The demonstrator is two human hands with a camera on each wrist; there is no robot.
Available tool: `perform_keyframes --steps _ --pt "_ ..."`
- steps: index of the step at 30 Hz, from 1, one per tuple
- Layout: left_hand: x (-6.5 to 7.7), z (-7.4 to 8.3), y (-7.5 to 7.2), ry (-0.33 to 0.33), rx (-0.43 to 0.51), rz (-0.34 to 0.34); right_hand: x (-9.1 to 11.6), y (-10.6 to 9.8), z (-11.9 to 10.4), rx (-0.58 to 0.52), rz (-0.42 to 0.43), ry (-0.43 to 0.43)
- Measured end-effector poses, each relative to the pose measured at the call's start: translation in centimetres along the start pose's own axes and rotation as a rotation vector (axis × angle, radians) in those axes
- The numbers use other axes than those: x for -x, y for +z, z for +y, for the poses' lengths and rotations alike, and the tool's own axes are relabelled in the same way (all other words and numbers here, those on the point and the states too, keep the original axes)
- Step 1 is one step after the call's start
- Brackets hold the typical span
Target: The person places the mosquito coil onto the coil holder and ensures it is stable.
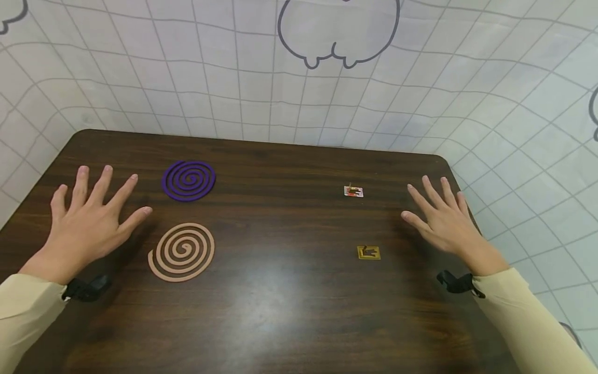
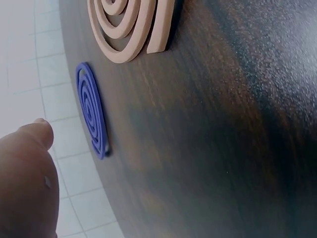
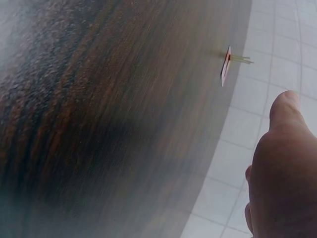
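Note:
A purple mosquito coil [image 1: 188, 195] lies flat on the table's left half, with a tan mosquito coil [image 1: 169, 278] nearer the front. My left hand [image 1: 89, 223] hovers to the left of both coils, fingers spread and holding nothing. In the left wrist view, its thumb appears beside the purple coil [image 2: 102, 129], and the tan coil [image 2: 119, 57] is partly cut off. Over on the right lie two small metal coil stands with raised prongs: a white-and-red stand [image 1: 353, 195] and a gold stand [image 1: 369, 257]. My right hand [image 1: 446, 223], fingers apart and holding nothing, is right of them.
The dark wooden table [image 1: 280, 218] has rounded far corners. A white grid-patterned cloth [image 1: 243, 67] hangs behind it and along its sides. Each wrist wears a black strap, such as the right strap [image 1: 455, 282].

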State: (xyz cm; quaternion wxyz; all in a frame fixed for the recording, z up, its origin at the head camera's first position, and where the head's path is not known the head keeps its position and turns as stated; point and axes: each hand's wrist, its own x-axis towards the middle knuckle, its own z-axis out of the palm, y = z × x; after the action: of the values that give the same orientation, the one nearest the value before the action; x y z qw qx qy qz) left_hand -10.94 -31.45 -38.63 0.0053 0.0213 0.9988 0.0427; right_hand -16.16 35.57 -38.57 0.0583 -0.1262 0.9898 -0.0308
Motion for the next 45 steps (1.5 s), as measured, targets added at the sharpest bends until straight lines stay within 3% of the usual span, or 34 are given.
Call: perform_keyframes --steps 23,45 --pt "-1.8 0.4 1.4 0.053 0.053 0.009 -2.0 0.7 -1.2 0.002 -0.01 -0.081" --pt "-4.2 1.2 1.9 0.073 0.06 0.015 -4.1 1.6 -2.2 0.015 -0.031 -0.162"
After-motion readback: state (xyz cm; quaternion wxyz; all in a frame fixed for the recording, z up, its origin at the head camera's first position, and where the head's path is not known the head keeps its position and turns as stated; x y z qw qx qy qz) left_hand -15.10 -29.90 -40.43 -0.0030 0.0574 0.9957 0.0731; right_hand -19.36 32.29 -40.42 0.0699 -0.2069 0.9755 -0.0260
